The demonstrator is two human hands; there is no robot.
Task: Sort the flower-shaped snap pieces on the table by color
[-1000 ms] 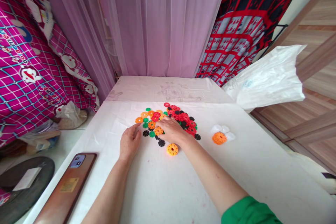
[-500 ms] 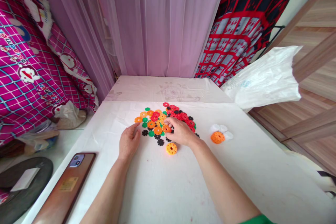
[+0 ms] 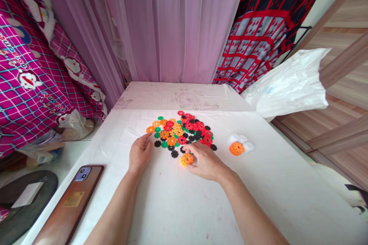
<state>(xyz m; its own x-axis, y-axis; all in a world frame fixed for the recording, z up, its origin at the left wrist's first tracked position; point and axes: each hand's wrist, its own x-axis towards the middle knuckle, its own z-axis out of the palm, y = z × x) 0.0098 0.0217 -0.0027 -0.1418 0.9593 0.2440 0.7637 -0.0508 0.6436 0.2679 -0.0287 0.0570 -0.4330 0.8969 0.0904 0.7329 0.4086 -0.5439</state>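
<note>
My right hand (image 3: 207, 161) pinches an orange notched plastic disc (image 3: 188, 158) between thumb and fingers. It is held just over a yellow-orange disc (image 3: 183, 162) at the near side of the pile, partly covering it. Resting on the table at the pile's left edge, my left hand (image 3: 140, 154) has its thumb apart from its fingers and holds nothing. Its fingertips are close to another orange disc (image 3: 150, 129). The loose pile mixes red discs (image 3: 205, 132), black discs (image 3: 174, 154), green discs (image 3: 164, 144) and more orange ones.
To the right lies a small group of orange discs (image 3: 237, 148) beside white discs (image 3: 234, 138). A phone (image 3: 73, 199) lies face down at the table's left edge. A white plastic bag (image 3: 290, 84) stands at the right edge of the white-covered table (image 3: 172, 206).
My right hand has taken an orange disc from the pile and brought it nearer, over the yellow-orange disc. My left hand has stayed about where it was.
</note>
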